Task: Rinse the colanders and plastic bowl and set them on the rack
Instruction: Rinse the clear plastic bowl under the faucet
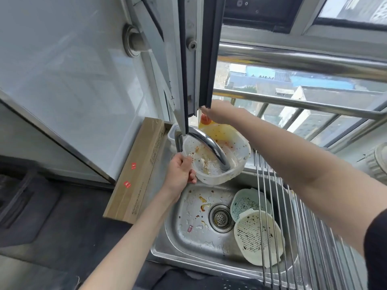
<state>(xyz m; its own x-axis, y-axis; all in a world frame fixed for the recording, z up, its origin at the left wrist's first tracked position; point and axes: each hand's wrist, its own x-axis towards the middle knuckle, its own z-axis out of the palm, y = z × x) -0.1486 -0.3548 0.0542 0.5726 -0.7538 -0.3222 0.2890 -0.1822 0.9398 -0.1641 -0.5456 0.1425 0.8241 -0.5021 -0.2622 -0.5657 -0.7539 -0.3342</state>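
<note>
Left hand grips the stained plastic bowl by its rim under the faucet above the sink, right hand reaching behind, grip hidden — best tilt the bowl so water sweeps the residue out.

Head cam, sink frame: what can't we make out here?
- Right hand: fingertips hidden behind the window frame, so its grip and target are unclear.
- Faucet outlet: inside the plastic bowl; water flow not discernible.
- Two colanders: partly covered by rack bars.
</note>
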